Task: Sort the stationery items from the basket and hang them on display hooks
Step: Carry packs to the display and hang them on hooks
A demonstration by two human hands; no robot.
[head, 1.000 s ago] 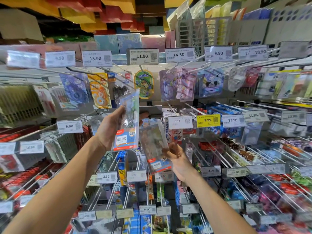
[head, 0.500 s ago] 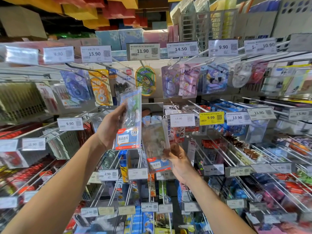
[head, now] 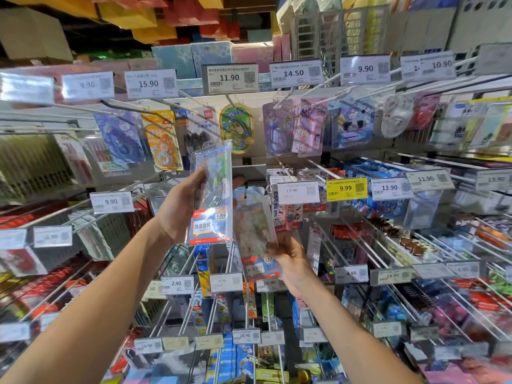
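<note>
Frame centre: left hand (head: 180, 209) grips clear red-labelled ruler pack (head: 212, 189); right hand (head: 295, 263) pinches second clear pack (head: 253, 236) (bottom corner only), which may slip while hanging.

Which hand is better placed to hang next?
Likely right: the right hand holds the lower packet with its top beside the 13.90 tag, at hook level. The left hand holds the upper packet above that level.

Two bare arms fill the lower view. The left forearm (head: 83, 314) and right forearm (head: 360, 336) are uncovered along their whole visible length. The left hand (head: 180, 206) and right hand (head: 293, 264) are bare too.
</note>
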